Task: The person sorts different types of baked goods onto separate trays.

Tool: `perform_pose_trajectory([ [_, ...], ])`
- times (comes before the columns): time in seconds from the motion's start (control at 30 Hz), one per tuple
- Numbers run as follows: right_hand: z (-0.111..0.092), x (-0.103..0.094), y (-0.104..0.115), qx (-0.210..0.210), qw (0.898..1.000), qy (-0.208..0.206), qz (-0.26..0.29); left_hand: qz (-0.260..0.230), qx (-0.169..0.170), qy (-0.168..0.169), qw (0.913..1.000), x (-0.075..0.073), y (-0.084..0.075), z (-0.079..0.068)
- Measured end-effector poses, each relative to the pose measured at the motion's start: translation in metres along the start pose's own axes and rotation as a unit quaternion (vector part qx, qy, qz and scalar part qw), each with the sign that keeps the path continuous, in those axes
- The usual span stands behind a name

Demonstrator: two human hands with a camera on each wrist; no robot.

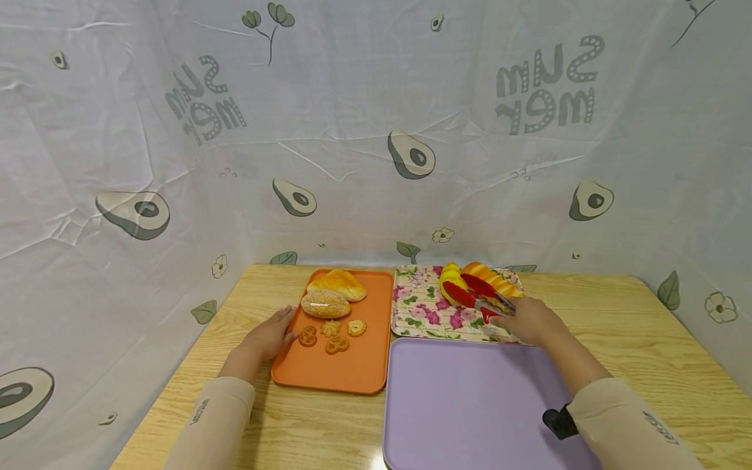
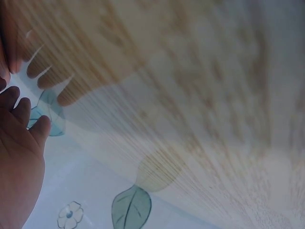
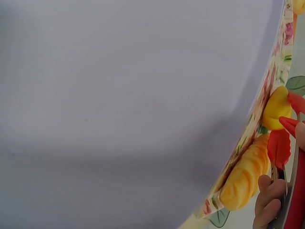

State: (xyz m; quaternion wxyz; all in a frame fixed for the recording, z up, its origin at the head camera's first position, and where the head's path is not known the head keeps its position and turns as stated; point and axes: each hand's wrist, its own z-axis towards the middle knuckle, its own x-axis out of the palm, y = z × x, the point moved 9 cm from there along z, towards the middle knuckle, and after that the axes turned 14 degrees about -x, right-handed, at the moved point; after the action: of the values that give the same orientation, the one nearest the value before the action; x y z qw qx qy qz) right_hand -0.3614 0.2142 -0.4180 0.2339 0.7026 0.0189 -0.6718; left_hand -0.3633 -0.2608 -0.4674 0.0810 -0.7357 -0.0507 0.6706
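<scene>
My right hand (image 1: 531, 320) grips tongs (image 1: 461, 295) with red tips over the floral tray (image 1: 420, 323). The tips stand apart, right at a yellow bread piece (image 1: 450, 273). Just to the right lies a long ridged bread loaf (image 1: 495, 279); in the right wrist view the tongs' red tips (image 3: 279, 145) overlap the gap between loaf and yellow piece. At the left edge of the orange tray (image 1: 329, 378), my left hand (image 1: 264, 336) rests with fingers extended, fingertips right at the rim. In the left wrist view its fingers look loosely spread.
The orange tray carries a golden bread (image 1: 341, 284), a seeded bun (image 1: 325, 305) and several small cookies (image 1: 337, 344). A purple tray (image 1: 470, 398) lies nearest, below the floral one. Behind the wooden table (image 1: 317, 424) hangs a printed cloth (image 1: 352, 130).
</scene>
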Motion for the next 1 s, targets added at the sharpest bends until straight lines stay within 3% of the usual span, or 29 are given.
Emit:
perform_pose_trajectory([
  [0.6,-0.0022,0.0030,0.0031,-0.031,0.999,-0.028,-0.001,0.002,0.014,-0.020,0.9997,0.0008,0.0008,0.0020],
  [1.0,-0.0015,-0.0061,0.0066,-0.033,0.997,-0.073,0.006,-0.007,0.008,-0.010,0.9999,0.0014,0.0016,0.0025],
])
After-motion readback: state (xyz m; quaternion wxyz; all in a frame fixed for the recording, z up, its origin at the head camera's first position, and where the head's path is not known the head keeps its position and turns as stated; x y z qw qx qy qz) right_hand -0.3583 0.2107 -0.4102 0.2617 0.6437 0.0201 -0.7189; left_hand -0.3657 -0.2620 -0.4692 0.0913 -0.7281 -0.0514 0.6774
